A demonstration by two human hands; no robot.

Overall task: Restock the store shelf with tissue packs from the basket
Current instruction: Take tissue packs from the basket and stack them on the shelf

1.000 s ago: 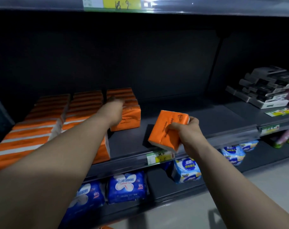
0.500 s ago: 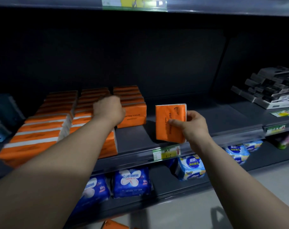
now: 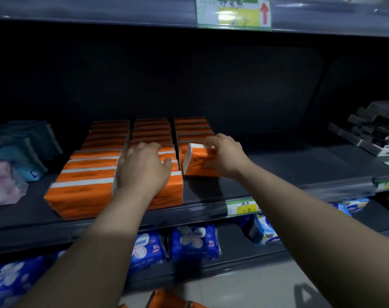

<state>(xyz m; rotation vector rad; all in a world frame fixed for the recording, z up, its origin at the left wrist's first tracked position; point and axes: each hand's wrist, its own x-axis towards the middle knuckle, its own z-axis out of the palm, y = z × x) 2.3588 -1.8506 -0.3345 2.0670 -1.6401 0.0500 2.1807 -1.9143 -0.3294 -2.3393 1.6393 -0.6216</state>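
Three rows of orange tissue packs [image 3: 90, 174] stand on the dark shelf [image 3: 278, 174]. My right hand [image 3: 224, 155] grips one orange tissue pack [image 3: 194, 162] from its right side and holds it upright on the shelf at the front of the right-hand row. My left hand [image 3: 142, 167] rests on top of the middle row's front packs [image 3: 171, 190], fingers bent over them. At the bottom edge more orange packs [image 3: 167, 301] show; the basket itself is out of sight.
Teal and pink packets [image 3: 13, 156] lie at the shelf's left. Black and white boxes [image 3: 375, 132] are stacked at the right. Blue packs [image 3: 192, 242] fill the lower shelf. A yellow price tag [image 3: 242, 206] sits on the shelf rail. An upper shelf edge [image 3: 100, 10] hangs overhead.
My right hand has carried the orange pack left and back, setting it against the right-hand row. My left hand has shifted slightly onto the middle row's front packs.
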